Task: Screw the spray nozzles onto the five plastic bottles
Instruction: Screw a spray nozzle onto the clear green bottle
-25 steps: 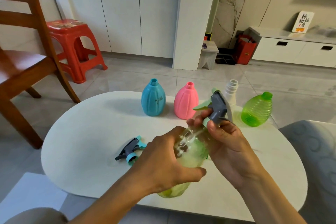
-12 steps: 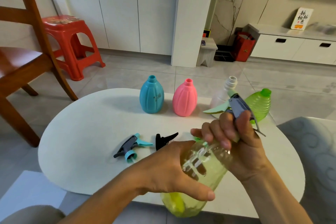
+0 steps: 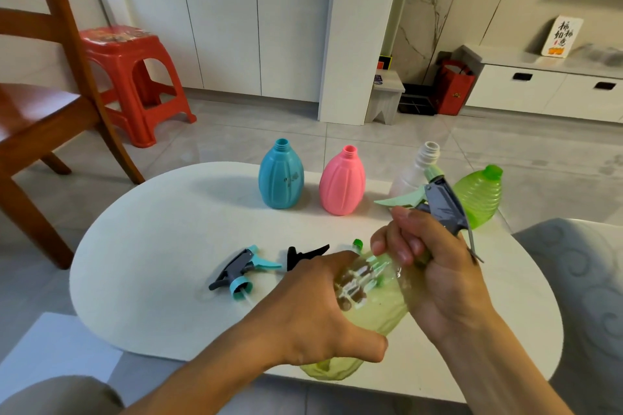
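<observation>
We hold the yellow-green bottle [image 3: 367, 310] tilted over the white table's [image 3: 141, 246] near edge — our left hand [image 3: 310, 310] wrapped round its body, our right hand [image 3: 435, 266] curled about the neck under the grey-and-green spray nozzle [image 3: 438, 202]. Behind stand the blue bottle [image 3: 280, 175] — dark print, unreadable — and the pink bottle [image 3: 342, 180], uncapped.

You hold a translucent yellow-green ribbed plastic bottle [image 3: 367, 310] fitted with a grey spray nozzle with pale green trigger [image 3: 435, 202]. On your white oval surface [image 3: 151, 246] stand a teal ribbed plastic bottle [image 3: 280, 177], a pink ribbed plastic bottle [image 3: 342, 183], a white plastic bottle [image 3: 413, 172] and a bright green ridged plastic bottle [image 3: 480, 195]. Loose: a grey-and-teal spray nozzle [image 3: 241, 271] and a black spray nozzle [image 3: 305, 254]. Beyond: a red plastic stool [image 3: 131, 77].
</observation>
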`<move>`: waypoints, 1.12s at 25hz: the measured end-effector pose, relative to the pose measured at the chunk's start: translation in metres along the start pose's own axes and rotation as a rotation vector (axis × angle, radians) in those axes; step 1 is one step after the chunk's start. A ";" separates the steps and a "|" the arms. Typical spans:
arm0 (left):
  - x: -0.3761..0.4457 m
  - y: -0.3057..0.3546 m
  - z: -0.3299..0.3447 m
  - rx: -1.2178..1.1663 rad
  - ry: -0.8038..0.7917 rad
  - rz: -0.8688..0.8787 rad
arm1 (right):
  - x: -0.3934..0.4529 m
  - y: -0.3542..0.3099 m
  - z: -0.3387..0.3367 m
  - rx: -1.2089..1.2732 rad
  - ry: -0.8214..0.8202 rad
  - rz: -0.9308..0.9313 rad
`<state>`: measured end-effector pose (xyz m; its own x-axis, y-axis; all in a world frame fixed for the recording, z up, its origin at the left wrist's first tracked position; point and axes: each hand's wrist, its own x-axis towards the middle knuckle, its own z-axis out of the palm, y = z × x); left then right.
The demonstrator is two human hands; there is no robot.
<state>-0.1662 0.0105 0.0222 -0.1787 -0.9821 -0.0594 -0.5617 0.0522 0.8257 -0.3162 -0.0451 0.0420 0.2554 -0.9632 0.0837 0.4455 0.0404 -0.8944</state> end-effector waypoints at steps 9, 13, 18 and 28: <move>0.011 -0.015 0.015 0.368 0.257 0.115 | 0.008 0.018 0.006 -0.144 0.257 -0.121; 0.013 -0.023 0.010 0.423 0.454 0.164 | 0.012 0.021 0.022 -0.209 0.210 -0.084; 0.021 -0.050 -0.079 0.286 0.741 -0.028 | 0.014 0.028 0.026 -0.499 -0.077 0.170; 0.014 -0.187 -0.172 -0.080 0.755 -0.311 | 0.012 0.044 0.021 -0.589 -0.133 0.215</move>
<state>0.0753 -0.0442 -0.0361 0.5838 -0.8082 0.0775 -0.4313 -0.2279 0.8729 -0.2757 -0.0496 0.0126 0.4081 -0.9069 -0.1048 -0.1642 0.0400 -0.9856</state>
